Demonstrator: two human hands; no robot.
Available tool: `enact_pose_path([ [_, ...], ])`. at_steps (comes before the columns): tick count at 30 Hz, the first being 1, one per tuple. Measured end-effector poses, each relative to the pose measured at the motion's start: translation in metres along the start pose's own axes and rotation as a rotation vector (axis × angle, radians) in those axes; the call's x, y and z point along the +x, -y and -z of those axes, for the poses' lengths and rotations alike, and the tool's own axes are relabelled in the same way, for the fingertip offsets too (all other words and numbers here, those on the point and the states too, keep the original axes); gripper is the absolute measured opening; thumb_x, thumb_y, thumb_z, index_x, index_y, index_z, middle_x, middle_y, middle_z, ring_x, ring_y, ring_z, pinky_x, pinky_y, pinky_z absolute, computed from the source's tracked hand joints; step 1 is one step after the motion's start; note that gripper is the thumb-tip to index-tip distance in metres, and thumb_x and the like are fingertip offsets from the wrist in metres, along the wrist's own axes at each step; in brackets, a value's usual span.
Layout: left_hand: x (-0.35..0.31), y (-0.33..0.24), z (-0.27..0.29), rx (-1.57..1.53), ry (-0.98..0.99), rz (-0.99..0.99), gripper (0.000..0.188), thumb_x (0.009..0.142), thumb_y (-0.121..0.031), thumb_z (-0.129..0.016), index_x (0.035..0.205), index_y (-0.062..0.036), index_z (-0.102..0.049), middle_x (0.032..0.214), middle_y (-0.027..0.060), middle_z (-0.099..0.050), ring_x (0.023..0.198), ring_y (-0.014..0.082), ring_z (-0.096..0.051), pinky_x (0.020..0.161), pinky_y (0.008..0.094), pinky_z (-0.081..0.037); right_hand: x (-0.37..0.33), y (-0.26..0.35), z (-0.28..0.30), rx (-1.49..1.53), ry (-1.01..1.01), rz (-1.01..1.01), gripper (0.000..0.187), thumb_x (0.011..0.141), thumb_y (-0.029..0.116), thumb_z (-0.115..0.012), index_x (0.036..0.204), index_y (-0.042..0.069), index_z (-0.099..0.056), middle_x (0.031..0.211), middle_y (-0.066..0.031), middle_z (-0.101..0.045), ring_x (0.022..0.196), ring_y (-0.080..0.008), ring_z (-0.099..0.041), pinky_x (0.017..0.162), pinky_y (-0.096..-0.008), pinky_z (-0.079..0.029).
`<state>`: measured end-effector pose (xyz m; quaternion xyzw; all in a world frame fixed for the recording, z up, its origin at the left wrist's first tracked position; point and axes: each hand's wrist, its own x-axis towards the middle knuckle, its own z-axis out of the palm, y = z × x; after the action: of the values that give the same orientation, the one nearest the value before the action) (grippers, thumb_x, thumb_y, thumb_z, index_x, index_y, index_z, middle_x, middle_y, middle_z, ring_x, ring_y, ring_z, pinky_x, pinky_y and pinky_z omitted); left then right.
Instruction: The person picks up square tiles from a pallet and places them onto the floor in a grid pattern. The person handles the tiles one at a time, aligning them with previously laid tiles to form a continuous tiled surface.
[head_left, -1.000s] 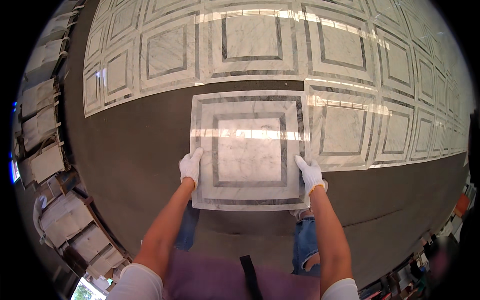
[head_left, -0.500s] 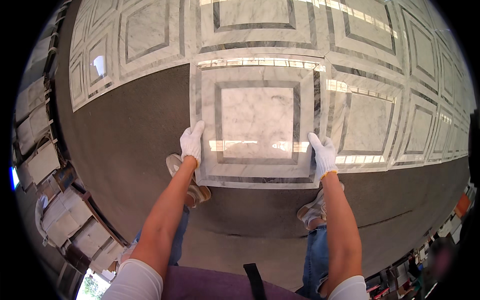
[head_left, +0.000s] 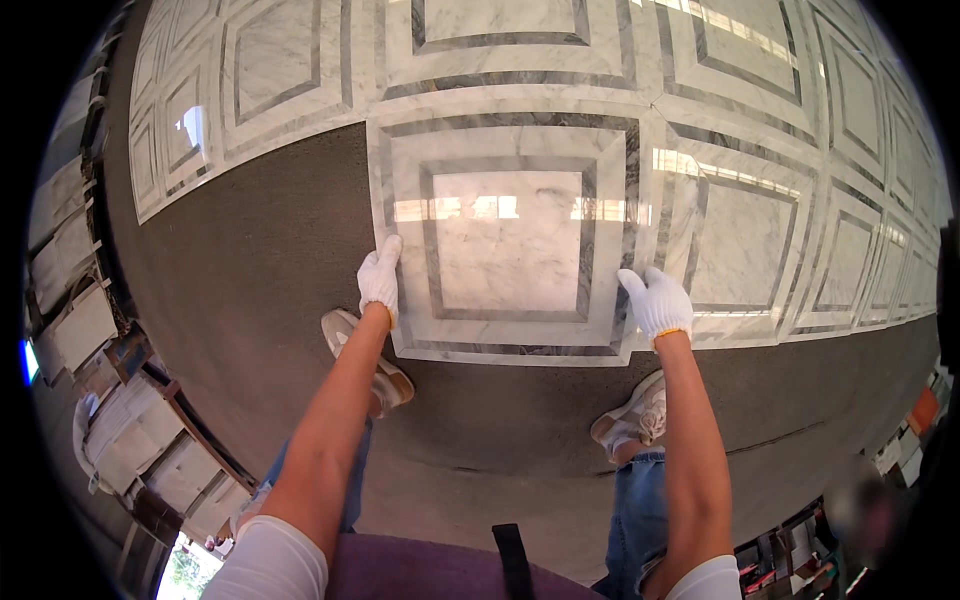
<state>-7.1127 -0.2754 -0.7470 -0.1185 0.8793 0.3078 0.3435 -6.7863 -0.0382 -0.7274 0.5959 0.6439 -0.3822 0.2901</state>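
Note:
A square white marble tile with a grey inlaid frame lies on the dark grey floor bed, its far edge against the row of laid tiles. My left hand, in a white glove, presses flat on the tile's left edge. On the right edge rests my right hand, also gloved, fingers spread over the seam with the neighbouring tile. My two shoes stand on the grey bed just below the tile.
Laid marble tiles of the same pattern cover the floor beyond and to the right. Stacks of crated tiles line the left side. More boxes and clutter sit at the lower right.
The tile has moved away from me up to the laid row, both hands staying on its side edges. I have leaned forward and my feet have stepped closer.

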Motion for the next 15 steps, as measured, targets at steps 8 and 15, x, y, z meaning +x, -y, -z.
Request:
enact_pose_path([
  [8,0.014,-0.001,0.005,0.079,-0.027,0.024,0.059,0.087,-0.05,-0.066,0.111,0.0033,-0.062,0.109,0.0106,-0.065,0.098,0.0204,-0.057,0.089,0.0337,-0.043,0.011,0.024,0.068,0.912,-0.343,-0.082,0.041,0.092,0.036,-0.056,0.095,-0.003,-0.07,0.078,-0.0103,-0.067,0.069,-0.0209,-0.062,0.066,-0.0325,-0.048],
  [15,-0.005,0.002,-0.009,0.585,-0.068,-0.037,0.068,0.092,-0.062,-0.046,0.115,0.0,-0.059,0.116,0.0237,-0.063,0.111,0.0384,-0.058,0.094,0.043,-0.043,0.003,-0.067,-0.016,0.824,-0.323,-0.381,0.047,0.089,0.038,-0.063,0.096,-0.009,-0.067,0.081,-0.0097,-0.067,0.072,-0.0165,-0.061,0.069,-0.0306,-0.049],
])
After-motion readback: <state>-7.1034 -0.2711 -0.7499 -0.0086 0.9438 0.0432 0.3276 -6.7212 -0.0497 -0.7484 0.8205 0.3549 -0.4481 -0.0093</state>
